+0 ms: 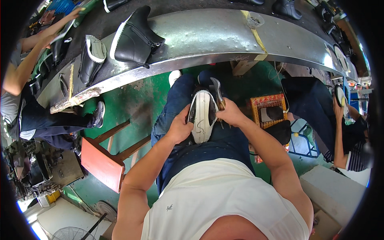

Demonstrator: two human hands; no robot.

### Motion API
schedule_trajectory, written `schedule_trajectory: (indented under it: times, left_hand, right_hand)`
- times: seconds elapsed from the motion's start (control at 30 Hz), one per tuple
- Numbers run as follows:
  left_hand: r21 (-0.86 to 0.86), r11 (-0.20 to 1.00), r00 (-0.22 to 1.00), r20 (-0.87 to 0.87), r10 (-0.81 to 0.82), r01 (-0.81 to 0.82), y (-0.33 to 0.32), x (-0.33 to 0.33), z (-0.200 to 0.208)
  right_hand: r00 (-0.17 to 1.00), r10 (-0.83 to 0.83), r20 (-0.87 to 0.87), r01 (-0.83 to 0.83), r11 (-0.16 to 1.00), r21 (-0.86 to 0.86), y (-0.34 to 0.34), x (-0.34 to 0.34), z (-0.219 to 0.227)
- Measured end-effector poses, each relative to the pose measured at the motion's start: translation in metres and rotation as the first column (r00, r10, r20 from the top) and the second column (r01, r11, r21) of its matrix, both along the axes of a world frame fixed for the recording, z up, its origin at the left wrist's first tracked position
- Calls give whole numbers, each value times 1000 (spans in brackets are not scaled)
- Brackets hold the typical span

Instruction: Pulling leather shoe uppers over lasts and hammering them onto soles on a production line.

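Observation:
A black boot (202,116) rests bottom up on my lap, its whitish underside facing me with a thin curved line on it. My left hand (180,127) is closed around its left side. Along the boot's right edge, my right hand (231,113) grips a pair of pincers (217,89) with a curved metal head pointing away from me. The right thumb lies close against the boot's rim. My fingers hide most of the tool's handles and part of the boot's sides.
A metal-topped bench (200,34) curves ahead, carrying a zipped black boot (138,38), another boot (91,60) and a clear cup (255,20). A red stool (103,164) stands left, a patterned box (269,110) right. Co-workers handle footwear on both sides.

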State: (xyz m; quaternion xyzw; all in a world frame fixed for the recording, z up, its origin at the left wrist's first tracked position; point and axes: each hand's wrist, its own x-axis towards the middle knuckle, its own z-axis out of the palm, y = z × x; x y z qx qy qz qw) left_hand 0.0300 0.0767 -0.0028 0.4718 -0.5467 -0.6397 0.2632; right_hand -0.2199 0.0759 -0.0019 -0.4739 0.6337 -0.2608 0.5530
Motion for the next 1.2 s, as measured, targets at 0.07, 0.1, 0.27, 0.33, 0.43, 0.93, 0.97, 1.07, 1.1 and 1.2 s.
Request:
schedule_trajectory:
  times: [0.07, 0.1, 0.27, 0.33, 0.43, 0.93, 0.97, 1.07, 1.1, 1.2]
  left_hand:
    - [111, 994, 992, -124, -3, 17, -7, -1, 4]
    - [141, 990, 998, -68, -3, 12, -10, -6, 4]
    - [536, 843, 999, -51, -18, 42, -31, -27, 5]
    - [509, 860, 999, -9, -34, 33, -34, -24, 2]
    - [578, 813, 997, -73, -28, 65, -41, -15, 8]
    - [-417, 893, 977, 189, -99, 171, 9, -6, 53]
    - [-690, 690, 974, 188, -123, 220, 10, -7, 57]
    - [-844, 387, 928, 318, -193, 370, 0, -11, 47]
    - [-843, 390, 928, 317, -195, 370, 0, -12, 47]
    - [-602, 637, 876, 354, -327, 481, -3, -13, 45]
  right_hand:
    - [999, 2, 45, -2, 1000, 5, -1, -3, -4]
    - [999, 12, -30, -14, 999, -53, 0, -3, -4]
    - [999, -10, 50, 8, 999, 49, 17, -6, 25]
    - [983, 107, -148, -107, 994, 11, 38, -21, 35]
    - [830, 284, -479, -453, 845, -284, 71, -41, 58]
    - [705, -307, 640, -301, 687, 661, 40, 1, 26]
    - [694, -313, 648, -320, 672, 668, 43, 0, 32]
    - [453, -583, 674, -214, 663, 717, 29, 5, 51]
    - [421, -526, 739, -249, 716, 652, 27, 1, 35]
    - [630, -525, 572, -67, 697, 714, 13, 16, 38]
